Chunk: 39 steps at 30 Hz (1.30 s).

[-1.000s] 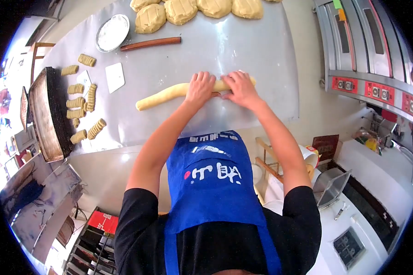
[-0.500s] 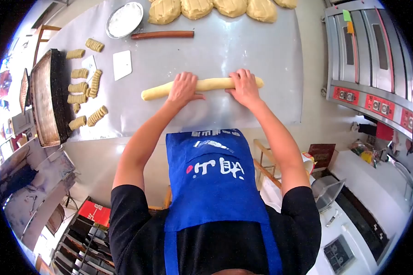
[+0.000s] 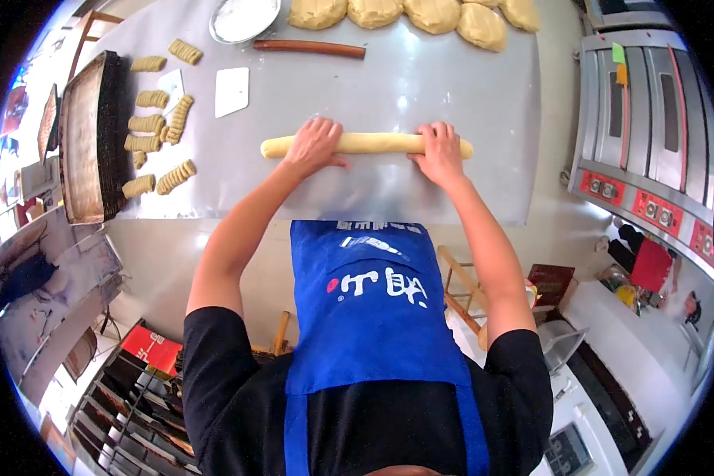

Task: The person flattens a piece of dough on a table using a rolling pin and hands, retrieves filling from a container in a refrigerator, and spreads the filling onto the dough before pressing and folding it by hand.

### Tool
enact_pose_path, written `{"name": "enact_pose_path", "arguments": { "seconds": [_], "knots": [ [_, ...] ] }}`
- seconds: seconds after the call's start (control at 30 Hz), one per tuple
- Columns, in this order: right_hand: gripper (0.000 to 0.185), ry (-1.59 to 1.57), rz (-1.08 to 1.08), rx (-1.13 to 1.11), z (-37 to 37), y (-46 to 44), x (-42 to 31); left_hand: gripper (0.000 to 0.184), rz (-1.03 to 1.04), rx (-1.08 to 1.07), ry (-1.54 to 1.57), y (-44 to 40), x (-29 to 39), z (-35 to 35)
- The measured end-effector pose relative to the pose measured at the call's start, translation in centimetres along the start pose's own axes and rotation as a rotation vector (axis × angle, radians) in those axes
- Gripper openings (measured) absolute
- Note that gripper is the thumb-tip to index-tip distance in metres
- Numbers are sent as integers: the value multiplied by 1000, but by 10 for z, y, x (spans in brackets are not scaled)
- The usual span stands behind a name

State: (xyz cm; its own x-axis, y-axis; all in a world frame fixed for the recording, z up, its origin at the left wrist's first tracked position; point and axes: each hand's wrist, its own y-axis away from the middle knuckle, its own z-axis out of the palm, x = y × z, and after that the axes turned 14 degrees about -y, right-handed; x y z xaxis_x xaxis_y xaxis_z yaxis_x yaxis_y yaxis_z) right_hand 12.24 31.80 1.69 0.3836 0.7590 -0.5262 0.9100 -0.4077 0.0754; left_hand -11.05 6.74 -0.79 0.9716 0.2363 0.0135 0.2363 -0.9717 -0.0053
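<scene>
Dough roll lies on the worktop, in front of the person and nearer the near edge than the row of dough masses at the far side. State of work: the roll is formed as 1 continuous length, of nearly even thickness, with rounded ends; shaping is judged well advanced. No cut or ridge shows on its exposed surface. The dough masses are unrolled. At the left, near the tray, a group of ridged dough pieces is already shaped; none of them touches the roll. Orientation: the long axis runs left to right across the person's front, approximately parallel to the near edge of the worktop, with a slight bow toward the far side at mid-length. The 2 ends look alike, so no leading end can be assigned. The left hand rests palm down across the roll near its left end, fingers extended over the top, thumb out on the near side. The right hand is placed likewise near the right end, leaving a shorter stub exposed. Neither hand is wrapped around the roll; palm pressure cannot be determined. The wooden rod and white card lie apart from both hands.
</scene>
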Motion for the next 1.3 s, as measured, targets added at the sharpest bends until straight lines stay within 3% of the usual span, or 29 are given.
{"name": "enact_pose_path", "arguments": {
  "seconds": [0.07, 0.13, 0.3, 0.4, 0.6, 0.8, 0.87, 0.93, 1.0, 1.03, 1.13, 1.17, 1.3],
  "knots": [
    [56, -1, 31, -15, -3, 3, -1, 70, 29, 66, -34, 7, -6, -1],
    [56, -11, 43, -28, 0, -3, -4, 68, -31, -63, -56, 13, -15, 5],
    [56, -21, 55, -47, -5, 1, -4, 67, 54, 34, 81, 24, -33, -5],
    [55, -13, 36, -5, 0, 0, -5, 64, -19, 17, -127, 42, -51, 2],
    [55, 3, 27, -9, 0, 0, -4, 66, 33, -90, 3, 43, -59, 0],
    [54, -11, -7, -122, -16, 1, -7, 78, -137, -217, -9, 22, -33, -36],
    [56, -111, 71, -52, -14, -11, 29, 75, -286, 170, -17, -3, -11, -8],
    [60, -217, 147, 2, -12, -16, 50, 73, -368, 42, 139, -40, 17, -17],
    [69, -85, 178, 257, -13, -27, 55, 73, -442, 239, 56, -59, 38, -6],
    [74, -19, 183, 383, -12, -36, 58, 77, -409, 214, 42, -57, 46, -1],
    [82, 221, 271, 234, 11, -27, 53, 81, -418, 78, -25, -48, 60, 3],
    [88, 103, 236, 331, 14, -28, 56, 83, -400, 33, -38, -50, 58, 0],
    [85, 273, 170, 175, 7, -36, 55, 84, -417, 7, 73, -55, 48, 20]
  ]
}}
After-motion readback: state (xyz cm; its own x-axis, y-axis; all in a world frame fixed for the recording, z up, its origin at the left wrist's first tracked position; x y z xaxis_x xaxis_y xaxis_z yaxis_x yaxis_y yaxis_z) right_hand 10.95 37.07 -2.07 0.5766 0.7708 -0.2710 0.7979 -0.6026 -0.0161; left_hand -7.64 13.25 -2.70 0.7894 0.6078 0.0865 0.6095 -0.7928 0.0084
